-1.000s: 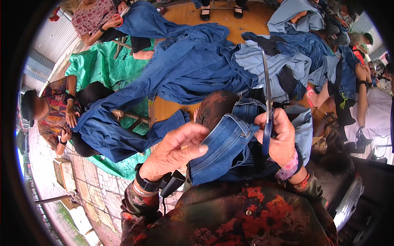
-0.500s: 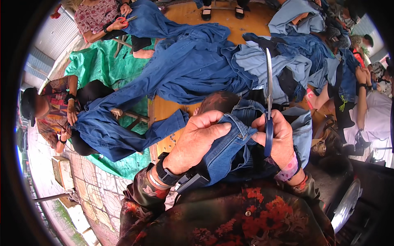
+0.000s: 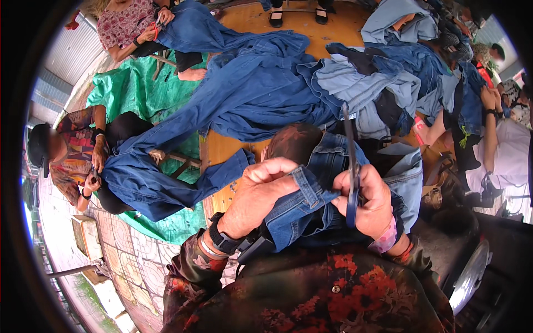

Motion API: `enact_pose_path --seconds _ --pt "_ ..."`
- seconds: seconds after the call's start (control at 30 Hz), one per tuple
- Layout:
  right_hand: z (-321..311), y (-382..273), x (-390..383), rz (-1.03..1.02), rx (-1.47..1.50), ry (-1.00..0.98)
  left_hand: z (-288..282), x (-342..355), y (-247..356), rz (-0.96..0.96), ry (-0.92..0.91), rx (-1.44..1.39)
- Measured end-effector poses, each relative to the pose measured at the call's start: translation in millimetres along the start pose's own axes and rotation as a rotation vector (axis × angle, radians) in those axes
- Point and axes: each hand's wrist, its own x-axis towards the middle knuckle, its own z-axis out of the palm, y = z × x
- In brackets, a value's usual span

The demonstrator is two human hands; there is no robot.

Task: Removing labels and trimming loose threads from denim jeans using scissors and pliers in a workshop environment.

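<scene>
My left hand (image 3: 260, 194) is closed on the folded edge of a blue denim garment (image 3: 311, 188) that lies across my lap. My right hand (image 3: 366, 200) grips a pair of scissors (image 3: 351, 166) with blue handles, blades pointing up and closed, right beside the denim edge. Both hands sit close together on the same piece of cloth. A dark watch is on my left wrist, and a pink patterned band on my right.
A large heap of blue garments (image 3: 266, 89) covers a wooden platform (image 3: 222, 150) ahead. People sit around it: one at the left (image 3: 72, 150), one at top left (image 3: 127, 25), others at the right (image 3: 499, 111). A green tarp (image 3: 133, 94) lies on the tiled floor.
My left hand went from open fingers to a fist on the denim edge. The scissors dropped lower and tilted slightly left, toward the cloth.
</scene>
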Motion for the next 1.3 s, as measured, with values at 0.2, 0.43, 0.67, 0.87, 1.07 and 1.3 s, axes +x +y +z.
enact_pose_path --seconds 0.2,0.43,0.67,0.87,1.07,1.3 --pt "5.9 1.7 -21.1 -0.284 -0.294 -0.364 -59.7 -10.8 2.0 -0.432 -0.35 -0.016" --pt "11.2 -12.5 -18.4 -0.363 -0.313 -0.449 -21.1 24.5 -12.4 -0.591 -0.211 0.126" --pt "-10.4 -18.1 -18.1 -0.113 -0.288 -0.444 -4.5 27.3 -22.2 -0.296 -0.278 0.117" --pt "-21.9 -18.2 8.6 -0.039 -0.125 0.08 1.2 17.2 -21.8 -0.216 -0.324 0.037" --pt "-13.7 -7.5 27.5 0.075 -0.404 -0.154 10.7 16.2 -23.9 -0.034 -0.291 0.172" --pt "0.6 11.2 27.9 -0.031 -0.118 0.158 15.3 19.1 -35.9 0.077 -0.159 0.091"
